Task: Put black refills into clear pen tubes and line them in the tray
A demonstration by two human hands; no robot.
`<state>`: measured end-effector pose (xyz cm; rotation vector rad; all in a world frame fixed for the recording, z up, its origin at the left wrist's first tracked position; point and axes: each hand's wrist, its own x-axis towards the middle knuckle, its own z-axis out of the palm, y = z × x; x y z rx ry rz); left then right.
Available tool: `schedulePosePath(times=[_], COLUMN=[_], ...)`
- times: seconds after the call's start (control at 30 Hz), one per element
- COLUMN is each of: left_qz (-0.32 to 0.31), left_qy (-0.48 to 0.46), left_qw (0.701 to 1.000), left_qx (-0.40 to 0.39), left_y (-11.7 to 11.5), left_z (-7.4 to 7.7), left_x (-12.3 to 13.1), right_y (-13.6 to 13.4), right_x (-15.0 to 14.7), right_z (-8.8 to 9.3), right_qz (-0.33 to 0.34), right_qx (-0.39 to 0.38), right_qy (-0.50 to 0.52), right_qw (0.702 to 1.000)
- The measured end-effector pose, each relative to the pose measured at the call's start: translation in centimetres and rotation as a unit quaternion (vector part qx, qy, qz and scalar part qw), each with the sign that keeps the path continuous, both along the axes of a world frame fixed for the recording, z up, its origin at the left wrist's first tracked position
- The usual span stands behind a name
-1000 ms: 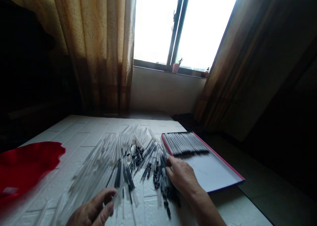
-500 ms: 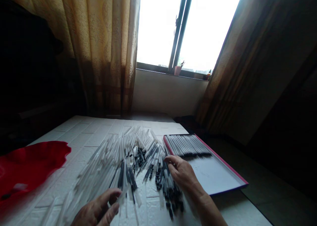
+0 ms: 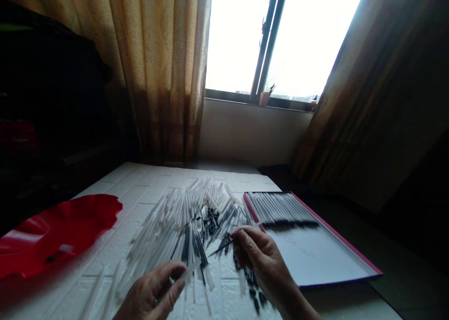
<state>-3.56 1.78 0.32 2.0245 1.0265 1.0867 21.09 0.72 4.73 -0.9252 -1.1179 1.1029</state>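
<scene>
Left of the box [image 3: 336,266], the left hand [image 3: 152,289] pinches a clear tube [image 3: 192,267] between thumb and fingers, seemingly to leave its far end free. The right hand [image 3: 263,254], by the box's left edge, is clamped on a dark rod [image 3: 220,249], its tip sticking out, perhaps for aiming. Inside the box, at its far end, pens [image 3: 284,207] lie side by side, dark ends one way, probably for order. Loose tubes [image 3: 157,233] heap left of the box. No brand or writing is readable.
</scene>
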Motion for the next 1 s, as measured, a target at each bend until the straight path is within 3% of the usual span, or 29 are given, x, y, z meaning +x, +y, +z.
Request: schedulePosePath(times=[0.3, 0.47, 0.7, 0.87, 1.0], left_qz=[-0.035, -0.040, -0.060, -0.070, -0.093], left_qy=[0.053, 0.058, 0.060, 0.054, -0.026], left_qw=[0.998, 0.996, 0.994, 0.995, 0.995], left_qx=[0.028, 0.048, 0.073, 0.048, -0.018], left_y=[0.1, 0.0, 0.0, -0.3, -0.4], left_z=[0.3, 0.3, 0.9, 0.6, 0.3], left_x=[-0.2, -0.2, 0.2, 0.2, 0.3], right_y=[-0.4, -0.3, -0.3, -0.6, -0.9], right_x=[-0.9, -0.8, -1.4, -2.5, -2.9], right_z=[1.0, 0.7, 0.3, -0.3, -0.1], right_qz=[0.028, 0.014, 0.055, 0.104, 0.165], right_qx=[-0.024, -0.020, -0.033, -0.053, -0.066], right_qy=[-0.025, -0.031, -0.049, -0.065, -0.102], right_qw=[0.999, 0.999, 0.997, 0.991, 0.979])
